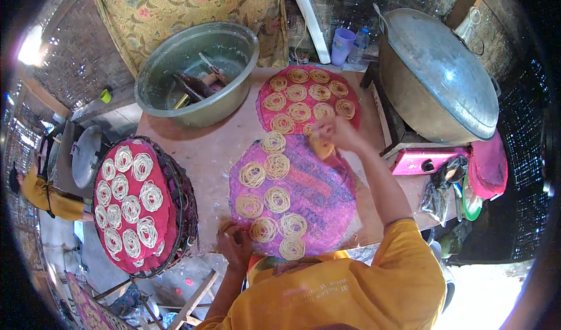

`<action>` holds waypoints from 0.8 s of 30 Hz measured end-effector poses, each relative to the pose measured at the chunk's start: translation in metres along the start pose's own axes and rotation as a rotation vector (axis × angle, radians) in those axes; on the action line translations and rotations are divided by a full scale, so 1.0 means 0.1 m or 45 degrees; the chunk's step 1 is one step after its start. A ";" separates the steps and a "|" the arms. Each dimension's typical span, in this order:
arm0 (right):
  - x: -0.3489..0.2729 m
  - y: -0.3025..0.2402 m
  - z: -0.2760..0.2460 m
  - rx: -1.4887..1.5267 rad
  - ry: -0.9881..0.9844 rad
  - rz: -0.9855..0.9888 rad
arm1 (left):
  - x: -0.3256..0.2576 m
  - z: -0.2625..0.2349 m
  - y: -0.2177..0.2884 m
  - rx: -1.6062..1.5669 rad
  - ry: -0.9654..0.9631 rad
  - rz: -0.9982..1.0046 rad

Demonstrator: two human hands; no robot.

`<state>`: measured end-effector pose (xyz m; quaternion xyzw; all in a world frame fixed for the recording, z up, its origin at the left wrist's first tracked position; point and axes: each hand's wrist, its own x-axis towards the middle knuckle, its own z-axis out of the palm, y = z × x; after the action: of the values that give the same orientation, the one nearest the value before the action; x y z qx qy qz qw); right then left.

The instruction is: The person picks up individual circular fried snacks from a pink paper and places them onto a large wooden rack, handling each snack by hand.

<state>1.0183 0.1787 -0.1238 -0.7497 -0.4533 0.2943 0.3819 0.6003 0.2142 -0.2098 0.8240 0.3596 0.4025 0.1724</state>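
Coil-laying seemed underway: the right hand [332, 131] grasped a yellowish bundle [321, 147] over the purple sheet [328, 219] on the tabletop [219, 140]; beside its pale coils [277, 199], bare space likely called for more. The left hand [235, 243] curled nearby, its fingers' grip unclear.

Glare lower right; lid [438, 67] gleaming; edges bowed.

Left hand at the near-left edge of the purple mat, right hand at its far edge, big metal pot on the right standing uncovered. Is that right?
Almost: the big metal pot is covered; the head view shows a lid on it. The left hand is at the near-left edge of the purple mat, the right hand at its far edge.
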 end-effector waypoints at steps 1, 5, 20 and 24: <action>-0.11 -0.03 0.13 0.264 -0.198 -0.079 | 0.01 -0.02 0.01 0.032 -0.001 0.048; -0.49 -0.07 0.71 0.660 -0.531 -0.002 | -0.04 -0.01 -0.08 0.051 -0.074 0.040; -0.86 -0.47 0.60 -0.443 -0.306 -0.722 | 0.05 -0.03 -0.03 0.014 -0.027 0.217; -0.66 -0.06 0.24 -0.101 0.388 -0.285 | 0.33 0.04 -0.05 0.039 -0.054 0.339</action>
<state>0.9696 0.1279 -0.1251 -0.7450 -0.4820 0.1148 0.4466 0.6150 0.2417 -0.1965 0.8752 0.2494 0.3989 0.1124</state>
